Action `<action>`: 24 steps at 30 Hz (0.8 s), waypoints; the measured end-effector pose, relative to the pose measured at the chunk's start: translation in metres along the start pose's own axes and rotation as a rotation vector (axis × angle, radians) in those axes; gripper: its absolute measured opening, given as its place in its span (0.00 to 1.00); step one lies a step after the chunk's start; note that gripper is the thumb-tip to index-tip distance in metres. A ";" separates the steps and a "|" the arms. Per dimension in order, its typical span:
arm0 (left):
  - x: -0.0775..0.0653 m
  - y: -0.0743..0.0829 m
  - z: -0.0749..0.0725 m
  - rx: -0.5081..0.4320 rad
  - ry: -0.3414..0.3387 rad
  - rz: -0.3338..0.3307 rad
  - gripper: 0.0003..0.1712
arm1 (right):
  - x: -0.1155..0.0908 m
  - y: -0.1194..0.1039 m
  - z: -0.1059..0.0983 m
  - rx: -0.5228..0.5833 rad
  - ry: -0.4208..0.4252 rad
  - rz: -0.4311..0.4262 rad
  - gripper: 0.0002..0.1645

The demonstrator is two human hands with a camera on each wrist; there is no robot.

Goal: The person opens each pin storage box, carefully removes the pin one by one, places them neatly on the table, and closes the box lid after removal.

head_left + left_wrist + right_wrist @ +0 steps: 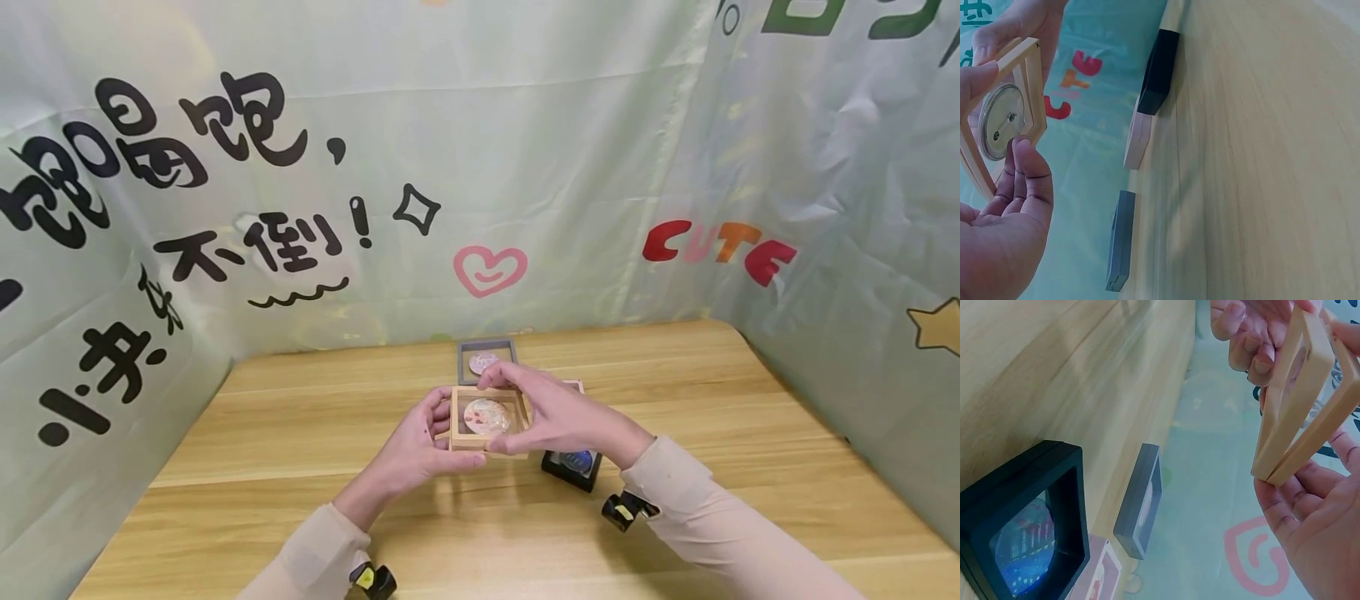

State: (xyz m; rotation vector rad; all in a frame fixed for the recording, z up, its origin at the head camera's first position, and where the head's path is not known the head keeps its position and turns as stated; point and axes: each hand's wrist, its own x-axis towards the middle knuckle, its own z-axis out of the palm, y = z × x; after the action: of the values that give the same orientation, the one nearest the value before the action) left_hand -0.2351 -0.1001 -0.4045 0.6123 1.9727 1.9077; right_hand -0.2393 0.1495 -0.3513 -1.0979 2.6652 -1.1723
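Both hands hold a light wooden display frame [468, 443] above the table. A round pin badge [486, 416] sits in its clear window, and the left wrist view shows the badge's metal back with its pin. In the right wrist view the two halves of the wooden frame [1302, 400] stand apart in a narrow V, joined at one end. My left hand [408, 446] holds the left side, thumb along the lower edge, with fingertips behind at the badge's back. My right hand [562, 417] grips the right side, thumb below and index finger on the upper edge.
On the wooden table [300, 417], a grey frame [462, 367] with a round badge lies behind the hands. A black frame [1072, 506] with a blue badge and a pink frame [1105, 569] lie to the right, partly covered by the right hand. Printed cloth [562, 167] surrounds the table.
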 end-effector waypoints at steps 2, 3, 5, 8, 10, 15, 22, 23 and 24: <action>0.000 -0.001 0.000 -0.001 -0.004 0.009 0.51 | 0.000 -0.001 0.000 -0.009 -0.005 0.005 0.40; 0.000 -0.001 0.000 -0.005 -0.004 0.009 0.51 | 0.001 -0.001 0.000 -0.013 -0.006 0.007 0.40; 0.000 -0.002 0.000 -0.005 -0.005 0.012 0.51 | 0.001 -0.002 0.000 -0.011 -0.005 0.012 0.40; 0.000 -0.002 -0.001 -0.004 -0.008 0.004 0.51 | 0.002 -0.002 0.001 -0.006 0.002 0.023 0.41; 0.001 -0.003 -0.001 0.004 -0.007 -0.001 0.51 | 0.002 -0.002 0.001 0.000 0.008 0.033 0.41; 0.002 -0.001 0.000 0.020 0.006 -0.009 0.52 | 0.001 -0.003 0.001 0.017 0.014 0.060 0.41; 0.001 -0.001 0.007 0.030 0.040 -0.016 0.56 | -0.002 -0.003 -0.003 0.019 0.025 0.079 0.39; 0.000 -0.001 0.008 0.035 0.045 -0.015 0.56 | -0.002 -0.003 -0.004 0.017 0.025 0.078 0.39; -0.001 -0.001 0.008 0.040 0.049 -0.013 0.56 | -0.002 -0.004 -0.004 0.012 0.026 0.075 0.38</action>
State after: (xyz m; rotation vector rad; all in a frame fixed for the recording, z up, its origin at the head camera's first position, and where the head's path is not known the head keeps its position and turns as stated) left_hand -0.2305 -0.0934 -0.4063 0.5675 2.0448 1.8964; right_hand -0.2373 0.1516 -0.3462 -0.9781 2.6891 -1.1956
